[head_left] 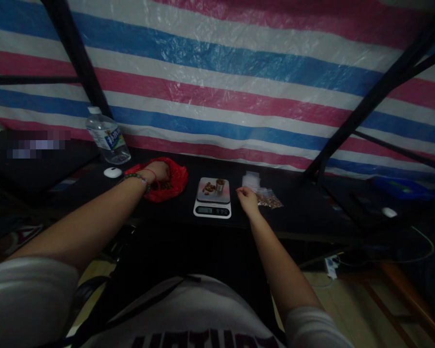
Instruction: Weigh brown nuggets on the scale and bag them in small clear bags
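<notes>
The left hand (158, 172) reaches into a crumpled red plastic bag (174, 180) on the dark desk (304, 212); its fingers are sunk among the folds, so whether they are spread or pinched on anything cannot be told, and the bag's brownish contents are too dim to name. A beaded bracelet (137, 178) and a thin red string circle that wrist. Just right of that hand stands a small kitchen scale (212, 204), its platform carrying a scatter of brown pieces (209, 187) and a little metal cup (220, 185); the display is too small to read. The right hand (247, 198) hovers just right of the scale, fingers curled narrowly together, and if something is pinched between them it is hidden. Touching or just beyond that hand lie small clear packets (268, 197) with brownish bits inside, and paler ones behind blur into the gloom. Beyond the left hand are a water bottle (107, 137) and a white oval object (112, 172). A striped tarp (239, 82) closes off the background, and the desk's edges sink into shadow.
</notes>
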The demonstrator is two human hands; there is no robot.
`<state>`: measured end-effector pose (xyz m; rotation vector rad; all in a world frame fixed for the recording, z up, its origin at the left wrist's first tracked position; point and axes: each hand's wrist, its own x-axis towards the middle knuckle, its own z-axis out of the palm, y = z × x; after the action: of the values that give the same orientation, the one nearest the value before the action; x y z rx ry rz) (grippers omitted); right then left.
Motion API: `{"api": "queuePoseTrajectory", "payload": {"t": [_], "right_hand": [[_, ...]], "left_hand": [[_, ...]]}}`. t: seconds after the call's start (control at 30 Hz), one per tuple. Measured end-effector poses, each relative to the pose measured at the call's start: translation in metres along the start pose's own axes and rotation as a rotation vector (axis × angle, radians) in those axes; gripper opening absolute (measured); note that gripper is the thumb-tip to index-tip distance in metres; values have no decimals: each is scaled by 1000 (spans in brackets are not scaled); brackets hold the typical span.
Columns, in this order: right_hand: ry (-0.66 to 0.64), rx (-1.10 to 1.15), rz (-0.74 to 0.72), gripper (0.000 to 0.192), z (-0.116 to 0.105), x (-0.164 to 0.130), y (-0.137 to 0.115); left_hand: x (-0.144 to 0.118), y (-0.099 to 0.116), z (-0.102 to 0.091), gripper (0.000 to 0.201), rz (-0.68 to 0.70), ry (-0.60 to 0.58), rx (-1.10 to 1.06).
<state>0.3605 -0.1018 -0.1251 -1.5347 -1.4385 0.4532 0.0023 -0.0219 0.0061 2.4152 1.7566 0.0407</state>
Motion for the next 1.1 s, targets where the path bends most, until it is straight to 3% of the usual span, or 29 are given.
{"api": "queuePoseTrajectory", "payload": {"t": [0.1,0.2,0.33,0.47,0.67,0.83,0.93,1.0,1.1], "right_hand": [[2,-4,-8,25,0,0,0],[-7,-3,-7,25,-1,-1,-1],[-6,-6,2,25,-3,-3,-4],[-3,-12,-9,25,-4,-4,-7],[-30,-15,1,25,-3,-1,-5],[-17,-3,-2,24,-1,-1,-4],[-21,2,7,25,-2,-2,-6],[-27,2,10,25,-2,-2,-6],[-22,15,1,25,-2,-2,-6]], "left_hand": [[-4,17,-5,19,-1,-13,30],[-9,54,-4,30,168,39,-14],[-11,108,13,28,368,-35,-29],[-5,128,30,26,424,-21,-31],[1,125,31,31,406,21,-38],[3,112,16,35,318,85,-153],[6,87,-3,34,253,180,-183],[8,64,-14,33,124,231,-132],[10,29,-19,20,30,104,-34]]}}
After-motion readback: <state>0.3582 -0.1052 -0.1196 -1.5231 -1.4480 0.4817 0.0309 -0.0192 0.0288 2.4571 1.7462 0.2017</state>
